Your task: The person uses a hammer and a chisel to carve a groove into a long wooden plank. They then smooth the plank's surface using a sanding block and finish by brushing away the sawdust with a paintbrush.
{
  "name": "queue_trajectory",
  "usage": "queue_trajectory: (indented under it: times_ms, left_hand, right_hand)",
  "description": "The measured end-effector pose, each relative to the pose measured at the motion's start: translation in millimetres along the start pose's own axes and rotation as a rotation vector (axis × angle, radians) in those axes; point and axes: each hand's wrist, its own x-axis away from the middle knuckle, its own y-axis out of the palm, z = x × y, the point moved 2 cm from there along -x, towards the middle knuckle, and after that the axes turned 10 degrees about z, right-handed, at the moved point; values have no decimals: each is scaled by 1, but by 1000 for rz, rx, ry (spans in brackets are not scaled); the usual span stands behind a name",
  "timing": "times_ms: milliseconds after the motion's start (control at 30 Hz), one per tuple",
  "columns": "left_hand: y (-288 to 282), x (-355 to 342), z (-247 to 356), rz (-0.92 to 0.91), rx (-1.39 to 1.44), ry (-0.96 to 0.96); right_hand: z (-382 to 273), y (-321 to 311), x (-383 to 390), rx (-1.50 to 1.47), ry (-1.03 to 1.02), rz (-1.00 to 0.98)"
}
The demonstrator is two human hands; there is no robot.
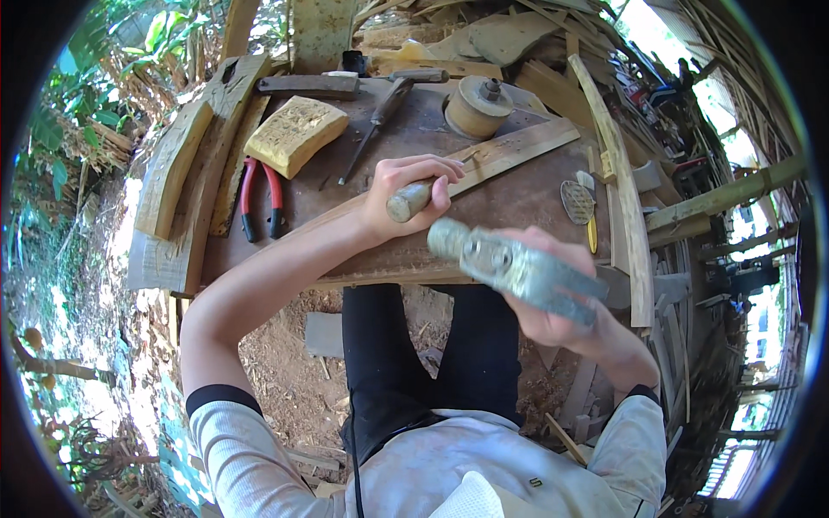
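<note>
My left hand [393, 186] is closed around the rounded handle of a chisel [409, 202], its butt end turned toward me. The chisel's thin metal end shows just past my fingers, over a flat wooden board [518, 155] lying aslant on the workbench [345, 229]. In my right hand [546, 324] is a hammer [518, 263], with fingers wrapped round its handle. Its worn metal face is held up close to the chisel's butt, with a small gap between them. The head is slightly blurred and hides part of my right hand and most of the handle.
Red-handled pliers [275, 203] lie at the left below a thick wood block [298, 134]. Beyond my left hand are a pointed, dark-handled tool [376, 129] and a round drum-like piece [477, 108]. A yellow-handled brush [591, 216] lies right. Wooden planks [177, 186] line the left edge.
</note>
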Motion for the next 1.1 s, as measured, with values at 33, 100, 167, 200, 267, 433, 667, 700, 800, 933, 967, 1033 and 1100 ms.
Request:
queue_trajectory:
  times_ms: [33, 100, 167, 200, 267, 433, 667, 700, 800, 933, 967, 1033, 1100]
  left_hand:
    - [-2, 1, -3, -8, 10, -24]
    - [-6, -2, -3, -63, 42, -35]
    - [-10, -1, -6, -57, 125, -39]
    - [-11, 1, -7, -49, 177, -21]
    - [-8, 0, -8, -40, 268, 12]
    - [5, 3, 5, 84, 106, -5]
    - [7, 5, 11, 135, 6, -26]
    - [7, 4, 11, 150, -4, -29]
    - [7, 3, 7, 156, -23, -33]
    - [14, 6, 8, 197, -33, -47]
    - [15, 6, 10, 217, -39, -44]
    - [17, 5, 7, 179, -37, -47]
    - [11, 1, -1, 62, -24, -58]
  right_hand:
    - [1, -1, -10, 12, -35, -18]
    - [-3, -5, -33, 47, -101, -18]
    - [-14, -6, -56, 125, -199, -36]
    - [-19, -6, -68, 157, -249, -41]
    - [-33, -3, -85, 278, -361, -95]
    - [-29, 21, -97, 621, -500, -412]
    - [-36, 24, -99, 635, -673, -372]
    - [-33, 25, -98, 666, -681, -398]
    - [-25, 29, -88, 761, -716, -437]
    - [-39, 21, -74, 657, -710, -380]
    - [-31, 21, -74, 766, -690, -383]
    - [-19, 23, -75, 828, -687, -347]
    - [-29, 20, -70, 707, -700, -279]
